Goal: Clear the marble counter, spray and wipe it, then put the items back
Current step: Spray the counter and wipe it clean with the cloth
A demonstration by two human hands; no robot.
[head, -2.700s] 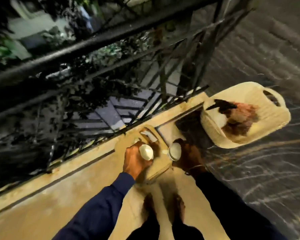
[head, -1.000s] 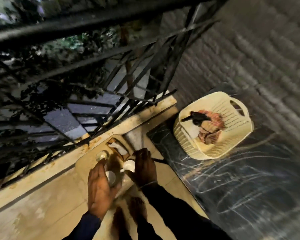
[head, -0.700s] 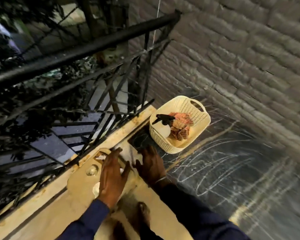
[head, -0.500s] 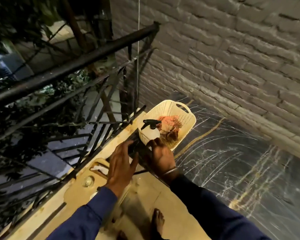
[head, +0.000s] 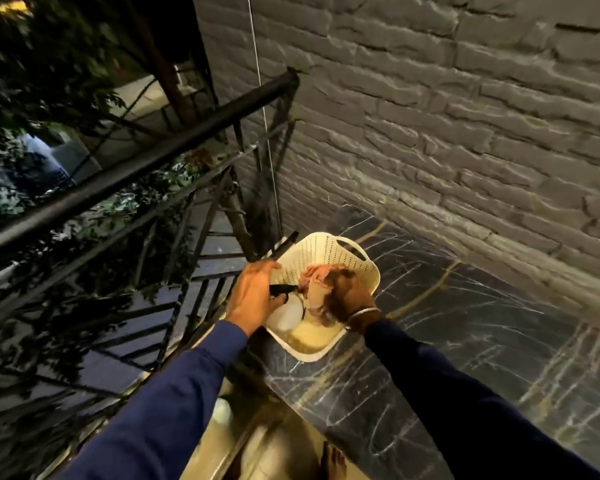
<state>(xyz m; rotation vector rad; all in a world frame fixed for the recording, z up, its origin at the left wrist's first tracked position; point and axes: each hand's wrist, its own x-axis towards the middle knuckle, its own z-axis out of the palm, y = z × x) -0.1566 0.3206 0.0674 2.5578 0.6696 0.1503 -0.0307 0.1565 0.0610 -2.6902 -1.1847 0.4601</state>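
A cream perforated basket (head: 329, 251) stands at the near left corner of the dark marble counter (head: 465, 341). Inside it lie a white spray bottle (head: 288, 315) with a black trigger head and a pinkish cloth (head: 314, 282). My left hand (head: 253, 296) is closed around the bottle's black head at the basket's left side. My right hand (head: 347, 296) reaches into the basket and grips the cloth. Both sleeves are dark blue.
A grey stone-brick wall (head: 447, 133) runs along the counter's far side. A black metal railing (head: 136, 174) borders the left, with foliage beyond. Below, a beige floor, a white cup (head: 221, 412) and my bare foot (head: 333, 462) show near the bottom edge.
I rose from the tray on the floor, where my hands left the white cups. Both hands moved up into the basket, the left onto the spray bottle, the right onto the cloth.
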